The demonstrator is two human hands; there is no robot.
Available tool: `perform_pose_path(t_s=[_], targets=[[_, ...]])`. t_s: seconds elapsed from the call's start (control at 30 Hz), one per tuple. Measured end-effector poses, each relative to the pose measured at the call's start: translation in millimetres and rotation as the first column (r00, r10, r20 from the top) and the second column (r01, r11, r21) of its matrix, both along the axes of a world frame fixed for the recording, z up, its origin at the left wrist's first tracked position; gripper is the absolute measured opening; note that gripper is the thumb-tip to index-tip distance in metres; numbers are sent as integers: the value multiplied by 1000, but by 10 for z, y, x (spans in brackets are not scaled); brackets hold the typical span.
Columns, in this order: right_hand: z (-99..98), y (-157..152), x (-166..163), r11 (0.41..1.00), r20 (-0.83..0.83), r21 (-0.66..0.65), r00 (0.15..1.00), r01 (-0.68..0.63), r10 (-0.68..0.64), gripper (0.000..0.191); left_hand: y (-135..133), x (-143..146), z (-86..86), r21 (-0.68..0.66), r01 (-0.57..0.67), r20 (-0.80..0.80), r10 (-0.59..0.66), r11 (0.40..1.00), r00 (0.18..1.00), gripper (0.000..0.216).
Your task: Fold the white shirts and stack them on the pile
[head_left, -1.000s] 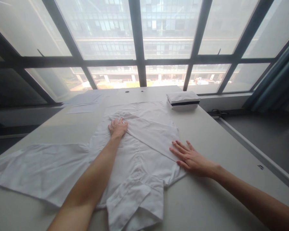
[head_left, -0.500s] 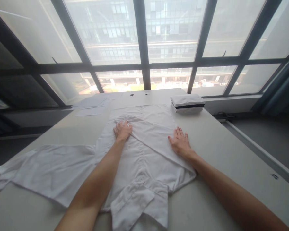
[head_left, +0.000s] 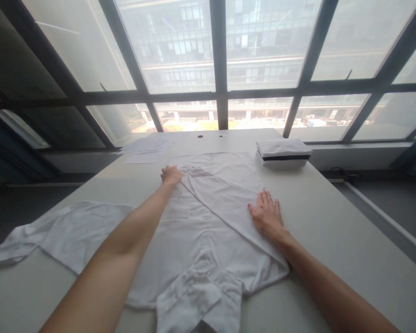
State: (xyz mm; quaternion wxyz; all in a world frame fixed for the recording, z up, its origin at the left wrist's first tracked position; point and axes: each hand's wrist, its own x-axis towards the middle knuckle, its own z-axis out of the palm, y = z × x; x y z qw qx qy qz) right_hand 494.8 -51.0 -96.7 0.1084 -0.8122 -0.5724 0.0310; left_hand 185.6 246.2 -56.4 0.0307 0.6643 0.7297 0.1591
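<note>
A white long-sleeved shirt lies on the table, its collar toward me. One sleeve is folded slantwise over the body from the right shoulder, and the other stretches out flat to the left. At the far left part of the body, by the end of the folded sleeve, my left hand has its fingers curled down on the cloth. The fingertips are partly hidden. My right hand rests flat on the shirt's right edge, fingers stretched out.
The white table carries a stack of folded white cloth with a dark layer at the back right. White sheets lie at the back left. Large windows rise behind the table, and a cable lies beyond its right side.
My left hand has moved away and to the left across the shirt, its fingers now more curled. The right hand stays at the shirt's right edge. The whole view has shifted slightly.
</note>
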Motion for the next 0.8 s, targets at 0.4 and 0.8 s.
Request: perform_pose_path(t_s=[0.4, 0.8], targets=[[48, -20, -27, 1000, -17, 14, 1000, -5, 5, 72, 426, -154, 29, -5, 64, 153, -63, 998, 986, 39], [39, -4, -29, 1000, -21, -16, 1000, -3, 3, 72, 110, 81, -116, 119, 445, -81, -438, 888, 895, 38]])
